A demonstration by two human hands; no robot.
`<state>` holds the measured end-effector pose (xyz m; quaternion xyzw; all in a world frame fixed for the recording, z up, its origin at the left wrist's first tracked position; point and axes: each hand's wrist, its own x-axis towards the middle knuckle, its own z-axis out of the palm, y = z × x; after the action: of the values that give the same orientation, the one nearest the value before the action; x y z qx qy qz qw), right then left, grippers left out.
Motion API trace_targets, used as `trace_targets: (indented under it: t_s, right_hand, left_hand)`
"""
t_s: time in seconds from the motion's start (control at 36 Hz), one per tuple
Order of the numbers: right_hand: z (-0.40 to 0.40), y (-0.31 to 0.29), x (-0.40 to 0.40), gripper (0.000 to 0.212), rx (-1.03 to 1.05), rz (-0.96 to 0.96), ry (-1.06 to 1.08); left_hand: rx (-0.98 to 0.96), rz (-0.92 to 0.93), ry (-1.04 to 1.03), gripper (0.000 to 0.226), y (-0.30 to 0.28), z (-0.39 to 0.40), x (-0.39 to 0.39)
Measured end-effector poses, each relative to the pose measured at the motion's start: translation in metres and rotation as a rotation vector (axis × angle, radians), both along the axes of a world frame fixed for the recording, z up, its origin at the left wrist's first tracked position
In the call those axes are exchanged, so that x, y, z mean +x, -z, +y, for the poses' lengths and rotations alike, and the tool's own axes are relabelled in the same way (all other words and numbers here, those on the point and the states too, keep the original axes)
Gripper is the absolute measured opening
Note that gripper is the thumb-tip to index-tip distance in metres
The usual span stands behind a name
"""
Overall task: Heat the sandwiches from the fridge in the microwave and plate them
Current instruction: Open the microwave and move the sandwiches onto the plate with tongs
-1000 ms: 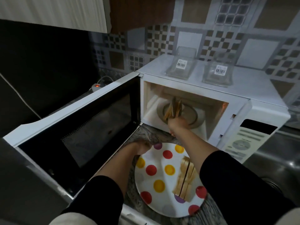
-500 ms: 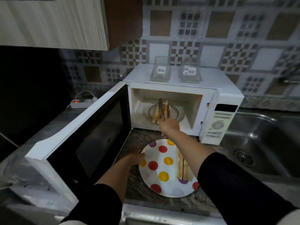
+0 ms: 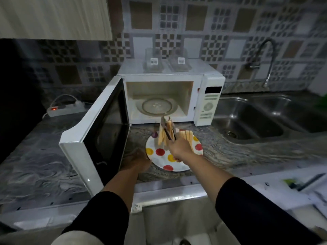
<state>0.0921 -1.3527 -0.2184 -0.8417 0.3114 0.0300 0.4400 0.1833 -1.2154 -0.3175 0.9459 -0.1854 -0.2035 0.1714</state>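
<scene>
Right hand [image 3: 178,147] fingers clench tongs [image 3: 169,131], which clamp a sandwich [image 3: 161,137] upright, long axis vertical, just above the plate [image 3: 177,167] beside the plated sandwich [image 3: 185,136]. Left hand [image 3: 137,162] grips the plate's left rim. Judged next: lower straight down.

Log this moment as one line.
right hand: tongs gripping sandwich over plate | left hand: at plate rim | microwave: open
</scene>
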Motion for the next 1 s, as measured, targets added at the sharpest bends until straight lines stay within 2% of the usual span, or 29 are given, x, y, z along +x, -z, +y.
trace_targets:
  t_s: [0.22,0.42,0.56,0.75,0.83,0.92,1.0]
  right_hand:
    - [0.009,0.018,-0.038,0.029,-0.076,0.09,0.011]
    - [-0.008,0.016,-0.047,0.044,-0.176,0.135,0.012]
    - [-0.012,0.018,-0.046,0.049,-0.218,0.138,-0.011]
    - [-0.015,0.013,-0.043,0.033,-0.17,0.129,0.007]
    - [-0.014,0.011,-0.039,0.046,-0.153,0.025,0.071]
    - [-0.011,0.01,-0.036,0.059,-0.199,-0.092,0.13]
    - [-0.005,0.011,-0.034,0.063,-0.08,-0.207,0.151]
  left_hand:
    - [0.132,-0.027,0.068,0.039,-0.013,0.002,-0.021]
    - [0.07,0.019,0.057,0.045,-0.012,0.006,-0.027]
    - [0.067,0.026,0.07,0.037,-0.017,0.007,-0.031]
    - [0.056,0.067,-0.014,0.042,-0.024,0.006,-0.037]
    - [-0.105,0.089,-0.17,0.046,-0.029,-0.001,-0.037]
    - [-0.469,0.083,-0.355,0.057,-0.043,-0.015,-0.042]
    - [-0.833,0.157,-0.364,0.056,-0.06,-0.03,-0.053]
